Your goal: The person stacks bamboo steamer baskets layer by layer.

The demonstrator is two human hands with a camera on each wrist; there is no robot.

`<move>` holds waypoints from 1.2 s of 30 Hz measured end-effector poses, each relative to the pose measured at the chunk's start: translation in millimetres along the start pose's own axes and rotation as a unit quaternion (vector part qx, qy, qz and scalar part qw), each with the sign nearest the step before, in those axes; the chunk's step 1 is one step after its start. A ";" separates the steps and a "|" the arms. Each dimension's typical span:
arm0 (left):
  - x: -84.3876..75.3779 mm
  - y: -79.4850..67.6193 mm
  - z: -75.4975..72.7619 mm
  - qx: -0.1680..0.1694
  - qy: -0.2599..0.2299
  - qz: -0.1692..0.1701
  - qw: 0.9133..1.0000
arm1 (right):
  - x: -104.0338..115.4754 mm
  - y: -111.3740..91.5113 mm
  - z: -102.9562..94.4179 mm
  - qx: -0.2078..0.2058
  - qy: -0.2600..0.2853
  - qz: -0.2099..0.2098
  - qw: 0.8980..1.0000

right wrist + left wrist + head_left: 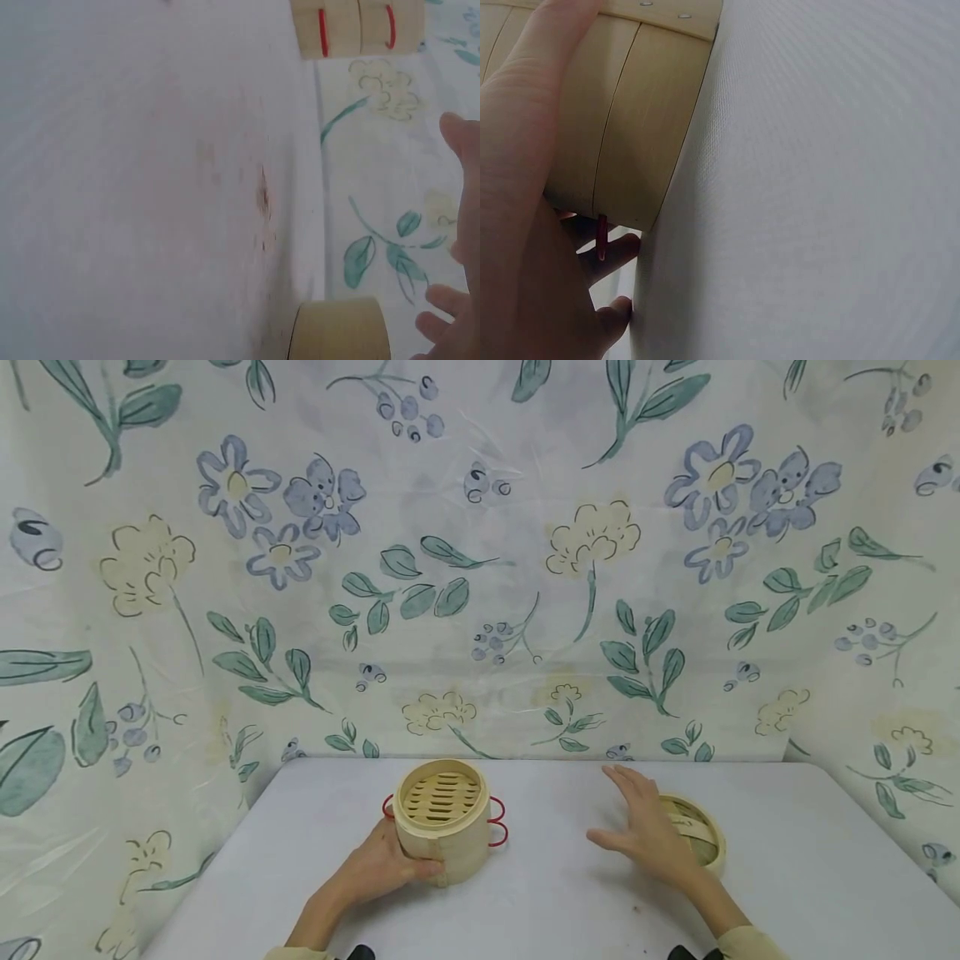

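Observation:
Two stacked tiers of a round bamboo steamer (468, 847) stand on the white table, slats showing on top and red loop handles at the sides. My left hand (390, 860) grips the stack from its left, thumb across the front wall. In the left wrist view, fingers (611, 259) reach round near a red handle (601, 236). Over to the right, my right hand (645, 831) is raised with thumb and fingers spread, holding nothing. It partly covers the round bamboo lid (712, 839), which has a pale strap across it; the lid's side (341, 330) shows low in the right wrist view.
The white table (551, 893) runs back to a hanging floral sheet (517, 702), which also covers both sides. A small dark mark (637, 908) lies on the tabletop in front of my right hand.

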State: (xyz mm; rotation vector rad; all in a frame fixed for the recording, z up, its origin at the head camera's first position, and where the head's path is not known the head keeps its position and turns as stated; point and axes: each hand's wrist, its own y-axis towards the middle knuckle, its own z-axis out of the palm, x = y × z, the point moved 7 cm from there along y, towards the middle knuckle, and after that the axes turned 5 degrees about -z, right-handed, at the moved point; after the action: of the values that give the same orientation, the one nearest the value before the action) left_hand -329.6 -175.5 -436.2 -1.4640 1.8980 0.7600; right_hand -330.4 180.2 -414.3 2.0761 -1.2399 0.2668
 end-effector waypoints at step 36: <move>-0.4 -1.9 -0.9 0.003 0.003 0.011 1.000 | -58.7 -45.2 -39.6 0.085 -0.057 0.013 0.995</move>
State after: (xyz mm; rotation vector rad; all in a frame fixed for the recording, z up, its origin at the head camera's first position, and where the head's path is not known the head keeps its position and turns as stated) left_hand -327.8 -176.4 -435.5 -1.4452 1.9231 0.7591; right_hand -316.6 260.5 -434.9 2.2470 -1.3542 0.2784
